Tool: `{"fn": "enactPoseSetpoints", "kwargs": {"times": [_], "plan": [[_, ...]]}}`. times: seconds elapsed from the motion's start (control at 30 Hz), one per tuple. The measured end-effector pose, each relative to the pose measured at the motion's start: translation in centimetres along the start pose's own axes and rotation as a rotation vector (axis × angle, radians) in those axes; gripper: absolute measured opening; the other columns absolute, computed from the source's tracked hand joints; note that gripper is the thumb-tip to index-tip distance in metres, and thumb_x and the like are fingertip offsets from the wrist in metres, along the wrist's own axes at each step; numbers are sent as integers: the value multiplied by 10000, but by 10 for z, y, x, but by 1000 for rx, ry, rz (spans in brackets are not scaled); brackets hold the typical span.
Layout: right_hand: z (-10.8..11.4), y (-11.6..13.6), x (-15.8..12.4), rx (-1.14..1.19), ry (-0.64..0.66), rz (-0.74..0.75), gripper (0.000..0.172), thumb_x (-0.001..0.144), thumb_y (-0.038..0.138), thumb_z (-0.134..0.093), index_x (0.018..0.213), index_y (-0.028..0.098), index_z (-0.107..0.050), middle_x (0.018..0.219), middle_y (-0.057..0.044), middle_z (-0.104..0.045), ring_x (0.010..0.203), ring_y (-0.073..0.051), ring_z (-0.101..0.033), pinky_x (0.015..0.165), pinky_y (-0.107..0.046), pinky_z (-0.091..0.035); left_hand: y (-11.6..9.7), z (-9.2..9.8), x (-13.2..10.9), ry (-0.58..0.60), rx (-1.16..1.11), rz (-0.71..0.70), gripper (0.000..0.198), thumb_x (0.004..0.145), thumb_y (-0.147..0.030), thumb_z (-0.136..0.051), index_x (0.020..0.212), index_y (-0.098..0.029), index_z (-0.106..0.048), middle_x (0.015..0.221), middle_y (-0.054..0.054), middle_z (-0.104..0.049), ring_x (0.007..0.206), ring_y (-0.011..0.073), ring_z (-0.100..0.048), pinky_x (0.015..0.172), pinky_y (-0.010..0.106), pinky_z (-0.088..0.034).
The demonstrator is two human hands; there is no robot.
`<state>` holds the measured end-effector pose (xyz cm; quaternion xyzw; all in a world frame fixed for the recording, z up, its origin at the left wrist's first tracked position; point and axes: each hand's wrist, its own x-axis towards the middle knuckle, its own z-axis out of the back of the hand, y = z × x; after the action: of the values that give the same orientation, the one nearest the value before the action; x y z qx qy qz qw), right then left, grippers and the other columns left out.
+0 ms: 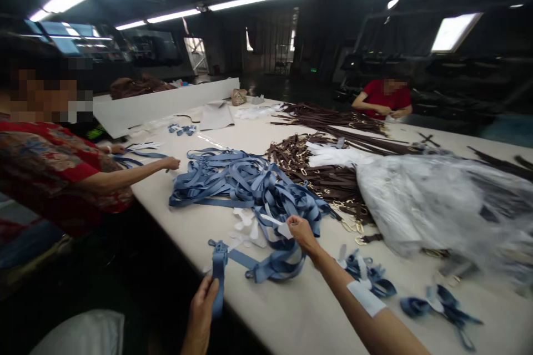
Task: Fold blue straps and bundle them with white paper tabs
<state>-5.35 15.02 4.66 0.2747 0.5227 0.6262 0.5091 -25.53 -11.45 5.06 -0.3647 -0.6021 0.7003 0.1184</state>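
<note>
L hand (202,302), nearest, is sitting at the bench (300,316) edge. Its fingers are clenching round one end of the blue strap (218,274), which is hanging just off the edge.

From there the strap is running up onto the bench and looping across to the R hand (302,233). It prob. is being held apart this way so it isn't tangling w/ the rest.

R hand is pinching a white slip (280,226) betw. thumb and fingertips, right at the strap's far loop. Paper or tape? Too blurred to tell.

White patch (366,297) is sitting on the R forearm. Bundled blue pieces (370,277) are lying just beside that arm, apart from the loose stock, prob. sorted out.

Beyond the hands, the blue strap pile (245,183) is lying mid-bench, within reach. To its right are brown straps (320,172) and a clear plastic bag (437,205).

On the left, a co-worker's hand (170,163) is reaching toward the pile. At the far end, a person in a red shirt (381,97) is working on brown straps.
</note>
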Motion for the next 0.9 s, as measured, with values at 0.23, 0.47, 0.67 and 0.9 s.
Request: {"fn": "enactPoseSetpoints", "kwargs": {"times": [0.23, 0.47, 0.67, 0.9], "plan": [[175, -70, -124, 369, -399, -225, 262, 533, 324, -619, 738, 171, -564, 570, 26, -552, 529, -118, -495, 498, -238, -376, -20, -106, -22, 377, 245, -181, 540, 575, -693, -731, 824, -214, -709, 726, 13, -677, 810, 253, -622, 744, 301, -511], [311, -129, -264, 503, -808, -280, 783, 573, 479, -762, 1240, 200, -462, 1063, -92, -663, 987, -210, -657, 855, -350, -560, -3, -223, -99, 877, 351, -280, 485, 741, -656, -618, 864, -191, -678, 740, 14, -635, 729, 208, -557, 669, 277, -449], [361, -176, -350, 226, -970, -458, 943, 571, 524, -725, 1360, 137, -382, 1249, -213, -583, 1224, -323, -556, 970, -465, -514, 26, -279, -159, 1132, 458, -289, 503, 817, -659, -529, 888, -176, -652, 746, 18, -618, 706, 186, -536, 666, 279, -428], [369, -183, -364, -282, -655, -378, 268, 759, 431, -533, 845, 226, -684, 904, -42, -705, 909, -234, -632, 909, -361, -469, 55, -292, -193, 1169, 432, -80, 522, 763, -689, -583, 845, -175, -612, 758, 51, -667, 698, 203, -639, 685, 310, -502]]}}
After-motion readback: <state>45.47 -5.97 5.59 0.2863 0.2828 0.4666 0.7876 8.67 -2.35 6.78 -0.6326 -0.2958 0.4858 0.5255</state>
